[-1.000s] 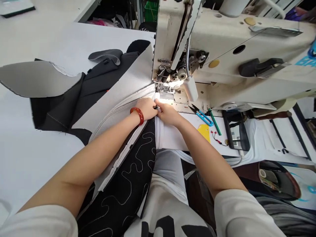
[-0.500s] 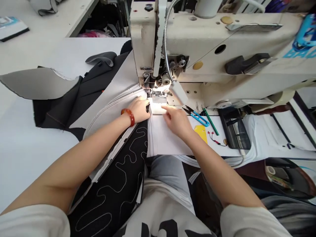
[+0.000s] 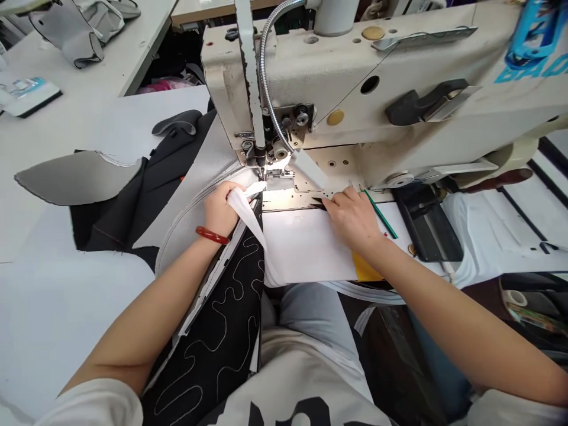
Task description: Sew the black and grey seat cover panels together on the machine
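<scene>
My left hand (image 3: pixel 220 208), with a red bangle on its wrist, is closed on a white fabric strip (image 3: pixel 245 212) and lifts its end just in front of the presser foot (image 3: pixel 267 172) of the sewing machine (image 3: pixel 355 77). The strip runs along the edge of a grey panel (image 3: pixel 190 204) joined to a black quilted panel (image 3: pixel 222 319) that hangs toward my lap. My right hand (image 3: pixel 354 216) lies on the machine bed to the right, fingers curled over thread snips (image 3: pixel 318 205). Only the snips' dark blades show, pointing left.
A green pen (image 3: pixel 382 220) and a yellow tag (image 3: pixel 366 273) lie by my right wrist, with a black tray (image 3: pixel 426 225) further right. Black fabric (image 3: pixel 126 207) and a curved grey piece (image 3: pixel 73 176) are spread on the white table at left.
My right hand left the needle area and moved right onto the thread snips. My left hand drew back slightly and lifted the white strip. The camera view shifted right and up.
</scene>
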